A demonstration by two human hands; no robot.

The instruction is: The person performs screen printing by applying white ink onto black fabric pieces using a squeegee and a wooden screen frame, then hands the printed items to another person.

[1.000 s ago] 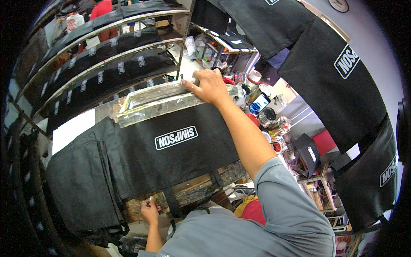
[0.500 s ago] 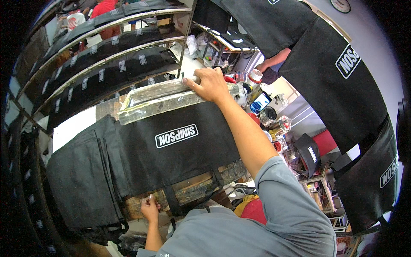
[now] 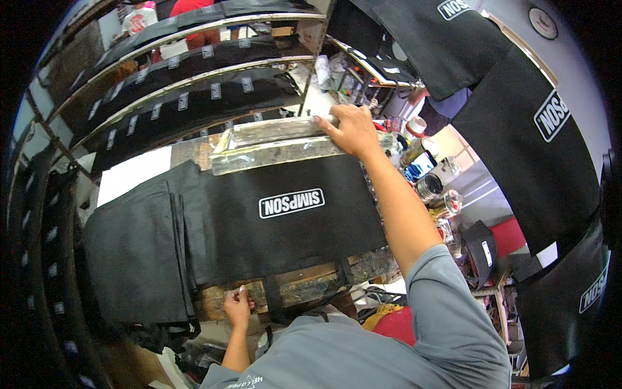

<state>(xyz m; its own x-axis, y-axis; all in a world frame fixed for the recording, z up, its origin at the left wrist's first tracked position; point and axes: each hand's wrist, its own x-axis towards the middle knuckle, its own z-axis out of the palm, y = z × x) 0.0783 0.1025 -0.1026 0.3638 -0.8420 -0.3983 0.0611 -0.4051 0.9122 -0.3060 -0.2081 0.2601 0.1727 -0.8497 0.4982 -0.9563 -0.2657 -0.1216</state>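
Observation:
My right hand (image 3: 352, 131), at the end of a stretched arm, is closed around the far right part of a long, paint-smeared frame (image 3: 278, 155). The frame is tilted up, seen nearly edge-on, along the far side of a flat black fabric panel (image 3: 291, 240). That panel bears a white outlined print and has black straps (image 3: 273, 298) hanging at its near edge. Beside the worktable's stained near edge (image 3: 304, 290), my left hand (image 3: 238, 306) has curled fingers and thumb together; whether anything is between them cannot be made out. Folded black pieces (image 3: 136, 253) lie left of the panel.
Racks (image 3: 194, 78) at the back left hold more printed black panels. Several jars and cans (image 3: 429, 187) and a lit phone (image 3: 420, 167) crowd the right side. Large black panels (image 3: 531, 155) hang at far right, with a person's dark clothing (image 3: 449, 107) partly behind them.
The whole view has shifted, so the table and both hands appear farther right. My right hand keeps its hold on the frame, and my left stays by the near edge.

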